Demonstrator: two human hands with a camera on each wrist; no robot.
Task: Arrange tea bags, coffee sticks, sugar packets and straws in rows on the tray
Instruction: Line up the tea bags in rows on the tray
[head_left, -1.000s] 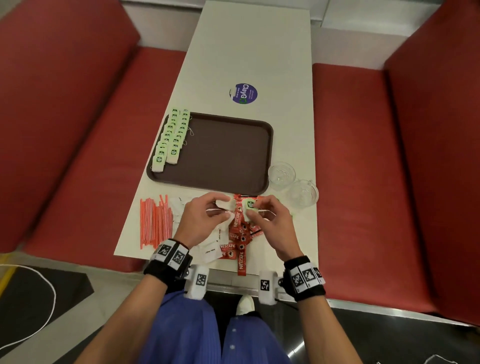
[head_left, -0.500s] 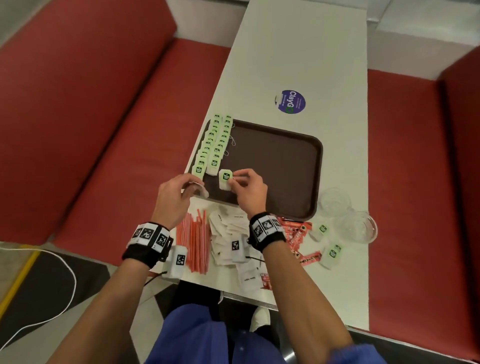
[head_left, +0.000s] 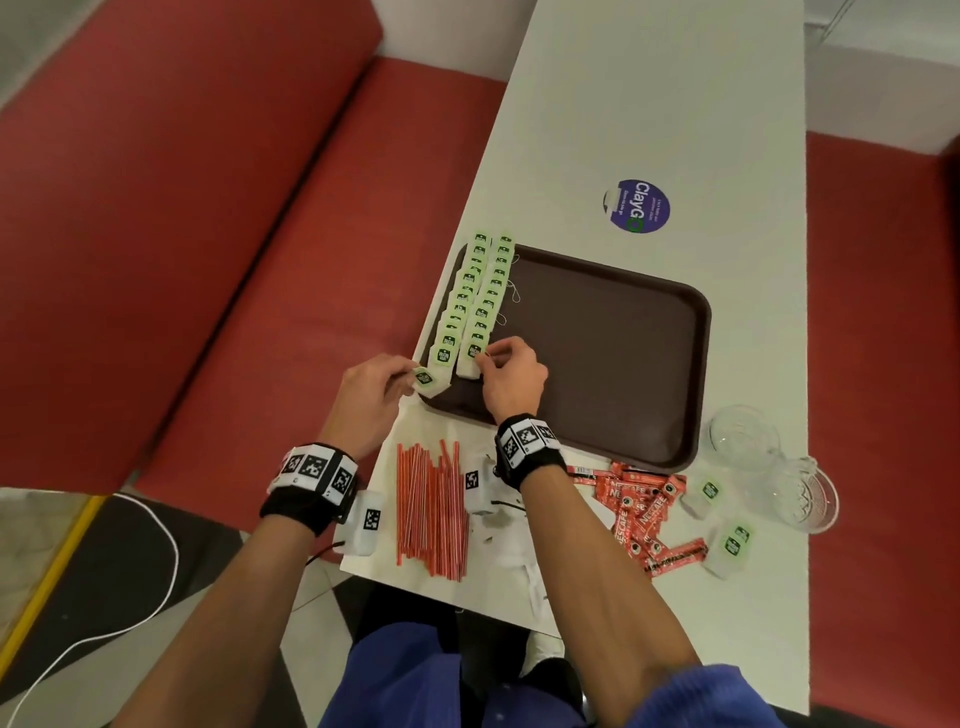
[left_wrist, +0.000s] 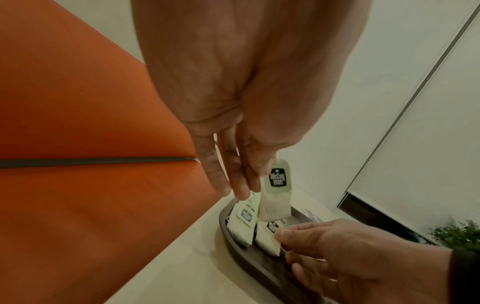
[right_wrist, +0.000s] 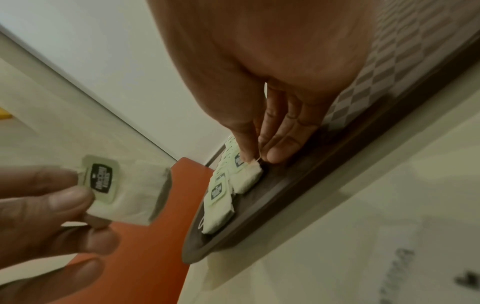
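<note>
A brown tray (head_left: 613, 353) lies on the white table. Two rows of green-tagged tea bags (head_left: 478, 291) run along its left side. My left hand (head_left: 402, 376) pinches a tea bag (head_left: 428, 379) by its tag just above the tray's near left corner; the bag hangs from the fingers (left_wrist: 276, 193). My right hand (head_left: 488, 358) pinches the nearest bag of the right-hand row (head_left: 470, 358) at its tag, and that bag lies on the tray (right_wrist: 246, 176).
Red straws (head_left: 431, 509) lie in a bundle near the front edge. Red coffee sticks (head_left: 639, 509) and two loose tea bags (head_left: 732, 543) are to the right, with white sugar packets (head_left: 530, 566) under my right arm. Two glass bowls (head_left: 743, 439) stand right of the tray. Red benches flank the table.
Both hands left the pile at the front edge, each with a tea bag, and moved to the tray's left side. The right hand's bag now lies at the row's near end.
</note>
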